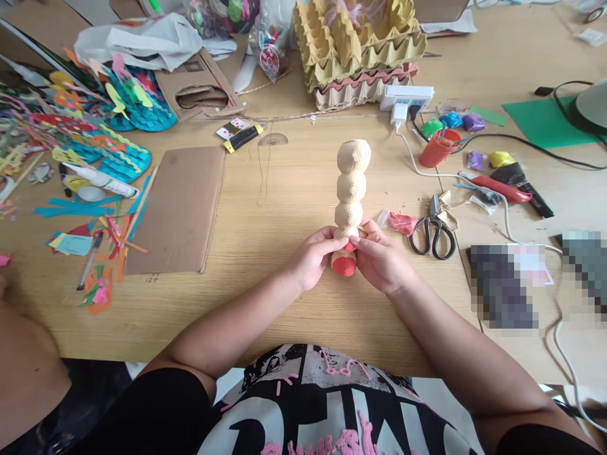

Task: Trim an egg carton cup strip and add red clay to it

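A stack of rounded, cream-coloured lumpy segments [351,187] stands in the middle of the table, with red patches [343,265] near its lower end. My left hand [313,258] grips the lower part from the left, its thumb against the red area. From the right, my right hand [383,258] holds the same part, and the two thumbs nearly meet at the front. Fingers behind the stack are hidden. Just right of my right hand lies a small bag of red clay [401,222], beside black-handled scissors [433,230].
Cardboard [175,212], paper scraps [71,242] and blue paper crafts [126,155] lie left. Egg trays [360,50] and a power strip [406,97] sit at the back. Right are a red cup [439,149], cables, clay packs and a green sheet [550,123]. Another person's arm [28,373] shows lower left.
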Demonstrator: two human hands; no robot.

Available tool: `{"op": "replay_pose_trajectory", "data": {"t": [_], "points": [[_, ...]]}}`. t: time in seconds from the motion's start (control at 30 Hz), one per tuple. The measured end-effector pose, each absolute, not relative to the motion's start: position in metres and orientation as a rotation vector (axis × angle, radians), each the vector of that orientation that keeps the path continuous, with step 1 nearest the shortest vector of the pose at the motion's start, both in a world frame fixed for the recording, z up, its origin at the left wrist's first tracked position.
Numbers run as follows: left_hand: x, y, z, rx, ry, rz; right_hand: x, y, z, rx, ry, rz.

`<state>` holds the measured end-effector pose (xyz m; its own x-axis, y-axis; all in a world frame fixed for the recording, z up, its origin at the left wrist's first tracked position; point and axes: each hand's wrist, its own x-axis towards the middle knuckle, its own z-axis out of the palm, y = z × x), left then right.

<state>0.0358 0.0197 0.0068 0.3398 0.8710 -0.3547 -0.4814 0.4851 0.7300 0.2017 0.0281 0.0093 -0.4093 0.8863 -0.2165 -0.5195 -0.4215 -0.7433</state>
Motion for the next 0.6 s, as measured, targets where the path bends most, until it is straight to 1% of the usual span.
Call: {"op": "replay_pose_trajectory", "data": {"t": [0.37,0.6], "points": [[0.038,0.021,0.008,0.598,0.846,0.953,0.202,0.03,0.007,-0.789,-0.742,1.937],[0.041,0.022,-0.003,0.703,0.881,1.037,0.203,0.03,0.007,-0.812,-0.686,1.911]]}}
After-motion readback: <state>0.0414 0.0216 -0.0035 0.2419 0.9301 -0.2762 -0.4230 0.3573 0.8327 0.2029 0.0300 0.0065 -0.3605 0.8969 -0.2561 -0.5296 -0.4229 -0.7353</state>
